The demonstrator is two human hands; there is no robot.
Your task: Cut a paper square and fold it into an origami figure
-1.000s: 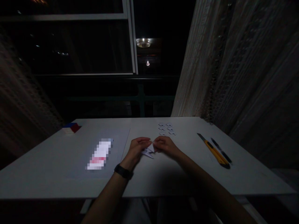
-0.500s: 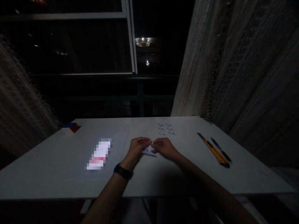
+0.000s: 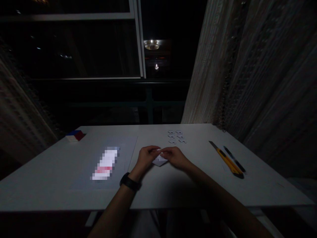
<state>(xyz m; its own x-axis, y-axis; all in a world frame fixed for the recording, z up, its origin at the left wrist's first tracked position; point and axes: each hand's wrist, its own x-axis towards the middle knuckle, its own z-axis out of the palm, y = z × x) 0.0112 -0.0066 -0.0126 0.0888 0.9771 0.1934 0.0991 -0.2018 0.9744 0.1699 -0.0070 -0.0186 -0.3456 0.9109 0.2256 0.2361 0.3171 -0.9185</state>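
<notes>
A small piece of folded white paper (image 3: 159, 161) is between my hands, low over the middle of the white table. My left hand (image 3: 148, 156) has its fingers closed on the paper's left side. On the other side, my right hand (image 3: 175, 156) pinches it, and the fingertips of both hands meet near its top edge. The fingers cover the upper part of the paper. A dark watch (image 3: 130, 182) is on my left wrist. Just beyond my right hand, several small white pieces with dark marks (image 3: 176, 136) lie in two columns.
A yellow box cutter (image 3: 229, 162) with its blade out lies on the right, beside a dark pen (image 3: 234, 158). To the left, a bright blurred-out screen (image 3: 105, 163) rests on a pale sheet (image 3: 126, 165). A coloured cube (image 3: 75, 136) sits at the far left corner.
The folded paper has turned in my fingers, so its lower corner now points toward me. Both hands keep nearly the same place, fingertips slightly closer together.
</notes>
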